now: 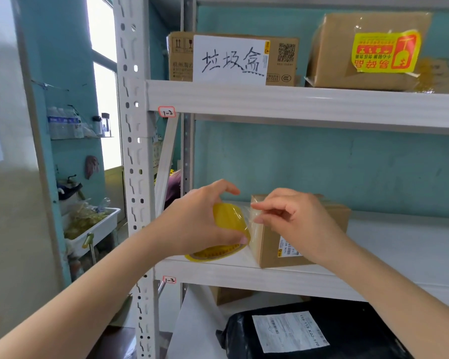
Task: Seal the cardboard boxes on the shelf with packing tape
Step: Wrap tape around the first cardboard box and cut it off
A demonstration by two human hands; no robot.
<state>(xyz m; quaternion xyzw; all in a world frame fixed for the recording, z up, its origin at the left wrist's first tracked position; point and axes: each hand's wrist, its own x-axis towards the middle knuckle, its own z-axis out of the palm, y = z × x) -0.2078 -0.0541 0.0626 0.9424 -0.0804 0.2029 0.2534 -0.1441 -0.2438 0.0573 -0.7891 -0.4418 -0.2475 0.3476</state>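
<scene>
Down on the middle board of the white metal shelf (244,270), a small brown cardboard box (270,247) stands near the front edge, close to the left upright. The left hand (202,224) grips a round yellow roll of packing tape (230,220), fingers curled over its rim, just beside the box's left face; the roll's lower rim sits by the board's front lip. A short clear strip runs from the roll to the box's upper left edge, where the right hand (296,218) pinches the tape end between thumb and forefinger. White board stretches well to the right of the box, and a tall gap separates its top from the beam above. Overhead sit a paper-labelled carton (231,58) and a yellow-stickered carton (368,50).
</scene>
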